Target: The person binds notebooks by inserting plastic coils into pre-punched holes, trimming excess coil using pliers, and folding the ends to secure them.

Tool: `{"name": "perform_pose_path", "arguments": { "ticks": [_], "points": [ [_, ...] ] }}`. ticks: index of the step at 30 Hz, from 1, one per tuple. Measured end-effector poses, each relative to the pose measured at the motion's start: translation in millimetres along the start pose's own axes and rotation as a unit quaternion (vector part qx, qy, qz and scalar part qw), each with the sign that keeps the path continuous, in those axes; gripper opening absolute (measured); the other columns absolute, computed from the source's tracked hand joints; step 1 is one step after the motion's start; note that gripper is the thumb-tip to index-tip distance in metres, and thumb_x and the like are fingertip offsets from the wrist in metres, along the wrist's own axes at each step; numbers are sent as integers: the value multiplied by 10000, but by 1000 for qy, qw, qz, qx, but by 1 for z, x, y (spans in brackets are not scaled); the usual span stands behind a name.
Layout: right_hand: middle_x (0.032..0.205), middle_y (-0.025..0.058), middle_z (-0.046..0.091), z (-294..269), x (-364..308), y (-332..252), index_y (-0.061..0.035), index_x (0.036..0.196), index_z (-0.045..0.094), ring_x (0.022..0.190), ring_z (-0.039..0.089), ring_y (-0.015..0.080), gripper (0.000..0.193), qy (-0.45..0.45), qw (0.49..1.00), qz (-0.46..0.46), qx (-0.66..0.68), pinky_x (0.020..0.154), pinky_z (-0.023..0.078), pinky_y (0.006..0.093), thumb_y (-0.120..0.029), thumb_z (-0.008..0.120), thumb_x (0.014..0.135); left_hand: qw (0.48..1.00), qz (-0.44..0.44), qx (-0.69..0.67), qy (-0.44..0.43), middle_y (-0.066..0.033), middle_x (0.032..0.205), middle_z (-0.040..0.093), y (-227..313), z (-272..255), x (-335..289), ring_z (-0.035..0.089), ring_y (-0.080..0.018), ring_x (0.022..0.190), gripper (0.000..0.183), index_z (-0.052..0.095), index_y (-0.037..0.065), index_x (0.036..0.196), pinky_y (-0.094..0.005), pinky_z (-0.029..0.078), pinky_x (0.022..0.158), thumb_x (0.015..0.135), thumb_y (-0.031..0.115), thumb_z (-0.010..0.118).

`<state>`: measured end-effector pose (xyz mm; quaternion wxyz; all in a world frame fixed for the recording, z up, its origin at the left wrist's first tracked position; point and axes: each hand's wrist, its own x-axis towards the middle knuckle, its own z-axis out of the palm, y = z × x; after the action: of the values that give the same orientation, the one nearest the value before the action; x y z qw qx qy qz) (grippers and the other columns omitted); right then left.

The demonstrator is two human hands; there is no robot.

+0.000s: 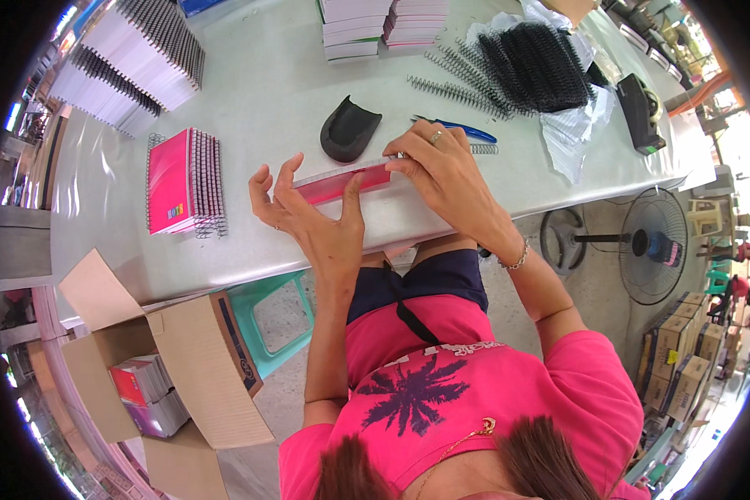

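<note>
Table [258, 92]: coils [533, 67] at its far right; stack [171, 179] on its left; left hand [321, 229] over its near side, grasping the pad [329, 188] with the thumb across the near face; right hand [442, 167], also over that side, pinching the right end; the pad, pink, edge-up, lying between both hands above the table's near side; black block [352, 129] near the table's middle

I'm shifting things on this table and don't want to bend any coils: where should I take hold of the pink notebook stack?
Probably by its two short ends, coming from above and gripping both at once. The pink notebook stack lies flat with coils along both long sides, while its near end shows mostly cover and page edges.
</note>
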<state>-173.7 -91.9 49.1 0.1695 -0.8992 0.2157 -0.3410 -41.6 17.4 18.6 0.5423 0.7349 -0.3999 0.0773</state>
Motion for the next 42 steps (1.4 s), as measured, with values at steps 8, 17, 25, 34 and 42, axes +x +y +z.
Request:
{"name": "perform_pose_path", "arguments": {
  "ticks": [8, 17, 25, 34, 42],
  "points": [
    [947, 42, 594, 2, 0, -3, -82, 937, 678, 895, 552, 258, 111, -52, 999, 8, 13, 837, 392, 382, -170, 612, 921, 997, -48, -46, -50, -170, 1203, 396, -9, 2, -7, 372, -329, 1182, 658, 458, 20, 1193, -445, 332, 1025, 718, 196, 876],
    [1302, 173, 553, 48, 50, 46, -88, 1089, 650, 1250, 456, 335, 431, -115, 993, 10, 21, 1032, 398, 417, -414, 755, 827, 991, -1, -46, -123, -109, 1093, 392, -31, -25, 13, 428, -281, 1056, 694, 448, 22, 1101, -391, 373, 969, 648, 252, 922],
    [1110, 136, 660, -2, 40, 55, 49, 1156, 640, 1095, 574, 203, 678, -315, 724, 134, 599, 989, 426, 329, -562, 638, 864, 992, -8, -38, -122, -99, 1096, 390, -32, -25, 12, 427, -276, 1065, 753, 441, 43, 1124, -393, 379, 965, 613, 288, 937],
    [1385, 200, 527, -42, 30, 21, 57, 1177, 649, 1293, 486, 252, 510, -404, 811, 146, 398, 1090, 350, 327, -243, 802, 794, 988, 22, -52, -143, -78, 1063, 371, -41, -19, 16, 427, -225, 1032, 696, 431, 47, 1086, -333, 384, 942, 617, 211, 918],
    [1278, 98, 596, -31, 19, 17, -3, 1269, 592, 1143, 550, 184, 525, -387, 839, 162, 348, 1008, 417, 310, -328, 728, 880, 979, -6, -73, -189, -60, 1049, 355, -51, -24, 19, 418, -206, 1031, 726, 399, 60, 1113, -312, 376, 959, 589, 124, 897]
  ]
}}
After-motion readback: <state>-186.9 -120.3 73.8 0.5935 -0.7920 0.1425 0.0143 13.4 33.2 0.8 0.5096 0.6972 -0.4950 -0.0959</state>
